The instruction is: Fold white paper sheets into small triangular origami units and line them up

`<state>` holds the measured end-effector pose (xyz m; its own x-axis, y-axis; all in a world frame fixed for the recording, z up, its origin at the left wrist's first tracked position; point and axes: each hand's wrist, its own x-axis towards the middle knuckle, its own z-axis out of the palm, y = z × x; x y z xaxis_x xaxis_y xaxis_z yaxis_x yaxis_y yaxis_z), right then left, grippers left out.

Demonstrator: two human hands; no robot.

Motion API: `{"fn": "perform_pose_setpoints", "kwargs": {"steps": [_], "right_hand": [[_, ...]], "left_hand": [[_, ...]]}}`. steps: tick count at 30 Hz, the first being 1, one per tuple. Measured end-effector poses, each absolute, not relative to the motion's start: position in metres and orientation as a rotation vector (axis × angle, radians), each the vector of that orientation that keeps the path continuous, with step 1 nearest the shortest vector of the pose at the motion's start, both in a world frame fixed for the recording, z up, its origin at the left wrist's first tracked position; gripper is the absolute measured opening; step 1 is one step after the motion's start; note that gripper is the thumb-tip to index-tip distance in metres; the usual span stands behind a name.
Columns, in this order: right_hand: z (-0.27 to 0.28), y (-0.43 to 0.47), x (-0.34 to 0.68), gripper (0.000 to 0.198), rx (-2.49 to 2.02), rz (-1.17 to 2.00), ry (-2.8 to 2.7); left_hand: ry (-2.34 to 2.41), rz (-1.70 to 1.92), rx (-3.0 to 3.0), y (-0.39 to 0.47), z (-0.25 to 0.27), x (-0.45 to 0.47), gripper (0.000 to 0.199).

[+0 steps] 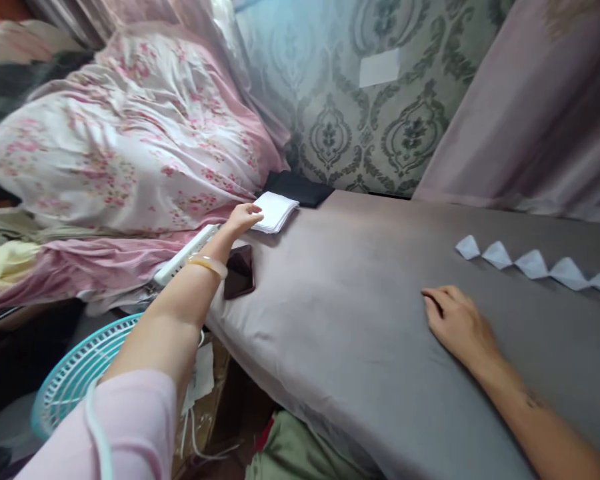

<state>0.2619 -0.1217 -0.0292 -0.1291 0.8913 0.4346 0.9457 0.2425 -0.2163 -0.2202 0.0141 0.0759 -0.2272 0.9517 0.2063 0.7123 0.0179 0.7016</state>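
Observation:
My left hand (243, 219) reaches to the far left of the cloth-covered surface. Its thumb and fingers are apart, with the fingertips at the left edge of a stack of white paper sheets (276, 208). A pale bangle (208, 265) circles that wrist. My right hand (455, 323) rests palm down on the grey cloth, fingers loosely bent and nothing visible in them. Beyond it, to the right, runs a zigzag row of folded white paper pieces (533, 264), cut off by the picture's edge. What lies under the right palm is hidden.
Behind the stack lies a black flat item (300, 189). A dark phone (240, 272) and a white power strip (185, 255) sit by my left forearm. Below is a turquoise fan (75, 373). Floral bedding (145, 140) is heaped at left; a pink curtain (540, 120) hangs at right.

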Motion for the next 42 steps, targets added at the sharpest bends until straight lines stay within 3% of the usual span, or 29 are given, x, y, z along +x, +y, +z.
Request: {"fn": "perform_pose_setpoints", "kwargs": {"steps": [8,15,36,42], "right_hand": [[-0.036,-0.117,0.267,0.034,-1.636,-0.204,-2.066],[-0.039,-0.114,0.270,0.032,-1.588,-0.213,-2.069],[-0.040,-0.113,0.270,0.035,-1.576,-0.208,-2.072],[-0.036,-0.116,0.268,0.038,-1.616,-0.185,-2.081]], "left_hand": [[1.935,0.607,1.895,0.028,0.072,-0.229,0.071],[1.903,0.507,1.952,0.040,0.069,-0.235,0.082],[1.953,0.525,1.923,0.049,0.065,-0.232,0.084],[1.933,0.586,1.973,0.050,0.068,-0.232,0.058]]}}
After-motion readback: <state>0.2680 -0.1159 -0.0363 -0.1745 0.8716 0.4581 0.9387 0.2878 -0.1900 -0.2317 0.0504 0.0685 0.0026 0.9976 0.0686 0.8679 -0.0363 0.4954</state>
